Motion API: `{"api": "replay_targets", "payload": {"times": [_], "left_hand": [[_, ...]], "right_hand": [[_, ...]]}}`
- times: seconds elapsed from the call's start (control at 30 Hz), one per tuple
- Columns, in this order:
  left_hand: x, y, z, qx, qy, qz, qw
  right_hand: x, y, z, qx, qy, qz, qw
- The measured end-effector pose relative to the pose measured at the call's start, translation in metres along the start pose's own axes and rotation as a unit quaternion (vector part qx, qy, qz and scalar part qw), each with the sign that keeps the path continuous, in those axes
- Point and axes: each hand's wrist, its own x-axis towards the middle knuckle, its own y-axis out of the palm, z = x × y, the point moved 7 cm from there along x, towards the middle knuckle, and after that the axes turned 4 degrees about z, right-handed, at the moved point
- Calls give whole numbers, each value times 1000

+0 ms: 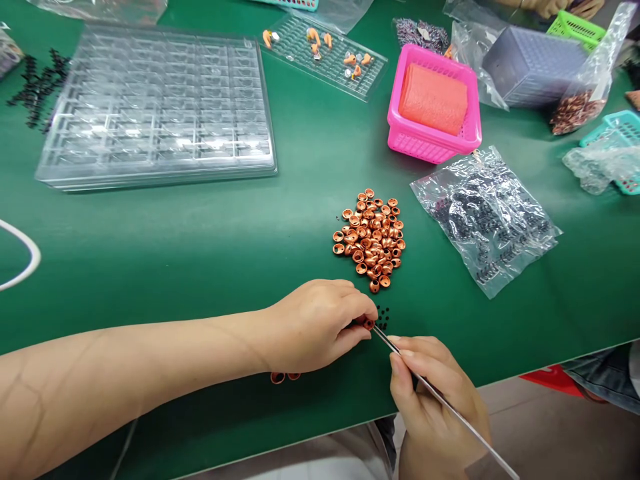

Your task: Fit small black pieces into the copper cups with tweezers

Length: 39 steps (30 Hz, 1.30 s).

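Note:
My left hand [320, 327] pinches a small copper-coloured cup-shaped piece [369, 325] between thumb and fingertips. My right hand [440, 393] grips slim metal tweezers [450, 403], and their tip meets the copper piece. Small black dot-like parts [383, 313] lie on the green table just beyond the tip. A pile of similar copper pieces [373, 237], each with a hole, is spread a little farther back. Under my left wrist, a couple more copper pieces [278, 377] are partly hidden.
Stacked clear compartment trays [165, 107] stand at back left. A pink basket [434, 143] holds an orange-red block. To the right lies a clear bag of black parts [493, 220]. A clear grid tray [330, 57] carries small orange pieces. Another person's hands [560, 7] show at the top right.

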Motion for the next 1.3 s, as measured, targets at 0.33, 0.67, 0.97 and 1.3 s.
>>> {"api": "replay_targets", "payload": {"times": [0.33,0.67,0.97,1.3], "left_hand": [[0,1,-1,2,3,0,1000],[0,0,0,5,2,0,1000],[-1,1,-2,25,25,-7,999],[-6,8,-12,79,94,-16,992]], "right_hand": [[2,1,0,29,7,-6,1000],[3,2,0,29,18,2,999],[2,3,-3,40,46,11,998],[2,-2,-9,62,71,6,996]]}}
